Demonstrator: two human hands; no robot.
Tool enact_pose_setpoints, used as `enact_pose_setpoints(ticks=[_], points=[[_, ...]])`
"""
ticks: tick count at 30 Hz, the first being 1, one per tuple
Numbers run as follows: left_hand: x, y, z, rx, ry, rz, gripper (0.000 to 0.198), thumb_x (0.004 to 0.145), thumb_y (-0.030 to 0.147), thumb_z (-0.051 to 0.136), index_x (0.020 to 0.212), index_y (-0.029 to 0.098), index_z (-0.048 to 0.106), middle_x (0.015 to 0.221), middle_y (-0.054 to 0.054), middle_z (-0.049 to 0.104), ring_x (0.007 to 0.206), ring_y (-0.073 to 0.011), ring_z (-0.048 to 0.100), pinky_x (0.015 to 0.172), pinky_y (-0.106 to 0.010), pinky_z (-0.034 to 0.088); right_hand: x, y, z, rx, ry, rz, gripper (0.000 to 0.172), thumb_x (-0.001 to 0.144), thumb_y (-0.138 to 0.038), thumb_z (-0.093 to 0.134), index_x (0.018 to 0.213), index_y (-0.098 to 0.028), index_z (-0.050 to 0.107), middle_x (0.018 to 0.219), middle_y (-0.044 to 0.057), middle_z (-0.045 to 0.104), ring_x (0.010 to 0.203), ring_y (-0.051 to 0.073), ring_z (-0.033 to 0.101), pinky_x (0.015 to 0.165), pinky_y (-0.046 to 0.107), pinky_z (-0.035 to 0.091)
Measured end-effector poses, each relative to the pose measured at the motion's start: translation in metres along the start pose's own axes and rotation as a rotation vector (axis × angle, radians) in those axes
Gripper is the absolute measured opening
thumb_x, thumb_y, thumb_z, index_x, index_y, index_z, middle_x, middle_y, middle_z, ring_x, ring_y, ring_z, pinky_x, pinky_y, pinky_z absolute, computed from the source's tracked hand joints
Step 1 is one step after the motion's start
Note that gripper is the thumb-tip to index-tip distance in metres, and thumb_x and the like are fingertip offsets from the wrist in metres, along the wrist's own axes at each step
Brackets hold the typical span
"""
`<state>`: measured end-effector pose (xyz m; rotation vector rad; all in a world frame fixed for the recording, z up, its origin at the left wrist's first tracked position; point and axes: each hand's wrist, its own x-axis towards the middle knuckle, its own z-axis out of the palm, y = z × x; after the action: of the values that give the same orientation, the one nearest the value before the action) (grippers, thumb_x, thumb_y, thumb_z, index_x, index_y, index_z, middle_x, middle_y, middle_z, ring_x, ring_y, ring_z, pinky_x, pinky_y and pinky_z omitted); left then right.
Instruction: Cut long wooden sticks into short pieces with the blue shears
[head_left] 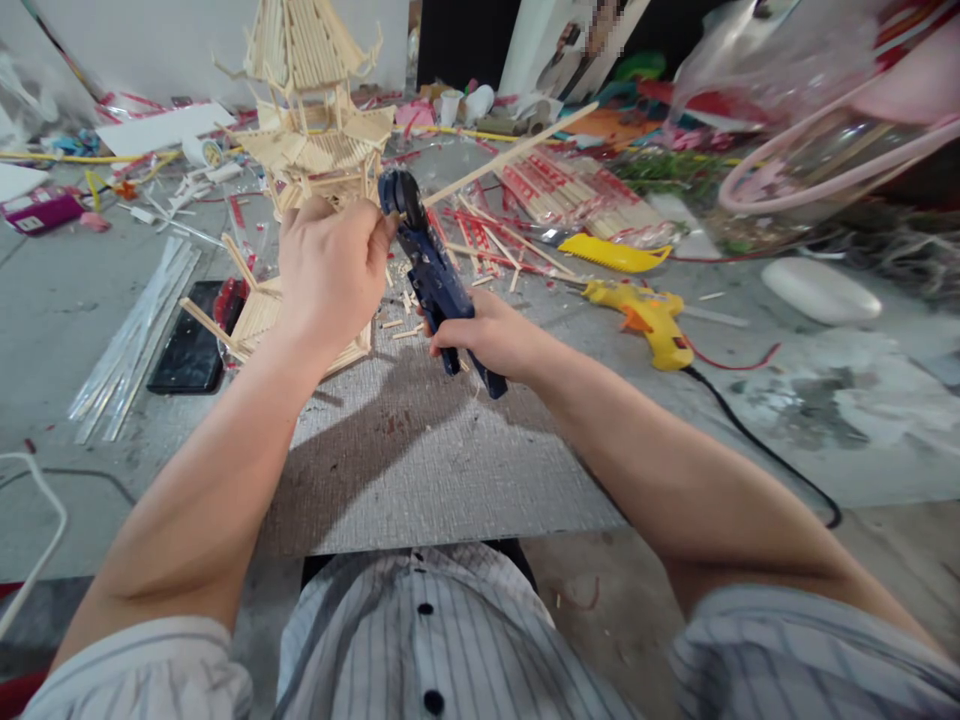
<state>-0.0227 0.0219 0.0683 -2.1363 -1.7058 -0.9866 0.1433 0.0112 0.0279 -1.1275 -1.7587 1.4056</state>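
Note:
My right hand (487, 335) is wrapped round the handles of a dark blue hand cutter (435, 262), its head pointing up and away from me. A long thin wooden stick (517, 150) runs out from the cutter's head towards the upper right. My left hand (334, 265) is closed in a pinch right beside the cutter's head, at the stick's near end; its fingertips are partly hidden. Behind that hand stands a tiered pagoda model (315, 140) built of wooden sticks. Its stick base (259, 315) shows below, partly covered by my left hand and forearm.
A yellow glue gun (641, 315) with a black cord lies on the right, near a yellow saw-like tool (615, 252). Packs of sticks (562, 190) lie behind. Clear glue sticks (139, 335) and a black phone (187, 345) are on the left. Short stick offcuts (405, 325) litter the table.

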Motion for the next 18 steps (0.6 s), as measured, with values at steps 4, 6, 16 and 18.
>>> enact_pose_setpoints(ticks=[4, 6, 16, 18], points=[[-0.0012, 0.001, 0.0007, 0.075, -0.006, 0.033, 0.032, 0.084, 0.039, 0.036, 0.064, 0.029, 0.058, 0.061, -0.008, 0.059, 0.083, -0.0277, 0.056, 0.075, -0.043, 0.038, -0.0009, -0.0019, 0.0002, -0.015, 0.005, 0.029, 0.016, 0.059, -0.014, 0.053, 0.073, -0.021, 0.046, 0.059, -0.001, 0.05, 0.054, 0.013, 0.048, 0.049, 0.026, 0.038], [-0.0011, 0.0021, 0.0006, 0.085, -0.04, 0.017, 0.032, 0.085, 0.038, 0.036, 0.064, 0.028, 0.058, 0.064, -0.009, 0.059, 0.085, -0.0287, 0.056, 0.076, -0.044, 0.037, -0.0009, -0.0021, 0.0005, -0.019, 0.012, 0.037, 0.016, 0.059, -0.015, 0.052, 0.073, -0.02, 0.046, 0.059, -0.001, 0.051, 0.054, 0.013, 0.049, 0.047, 0.025, 0.038], [-0.0002, 0.0018, 0.0015, 0.127, -0.102, 0.002, 0.034, 0.086, 0.039, 0.035, 0.057, 0.025, 0.046, 0.07, -0.01, 0.061, 0.087, -0.0273, 0.057, 0.076, -0.042, 0.037, -0.0008, 0.0014, 0.0009, -0.098, 0.048, 0.034, 0.011, 0.064, -0.02, 0.051, 0.074, -0.02, 0.047, 0.053, -0.001, 0.052, 0.049, 0.014, 0.053, 0.044, 0.025, 0.04], [-0.0003, -0.0003, 0.0045, 0.101, -0.09, 0.01, 0.033, 0.085, 0.038, 0.037, 0.056, 0.024, 0.045, 0.066, -0.008, 0.06, 0.086, -0.0263, 0.056, 0.076, -0.042, 0.036, -0.0005, 0.002, 0.0017, -0.121, 0.06, 0.051, 0.01, 0.065, -0.021, 0.051, 0.074, -0.019, 0.048, 0.05, -0.001, 0.052, 0.048, 0.015, 0.054, 0.044, 0.025, 0.04]])
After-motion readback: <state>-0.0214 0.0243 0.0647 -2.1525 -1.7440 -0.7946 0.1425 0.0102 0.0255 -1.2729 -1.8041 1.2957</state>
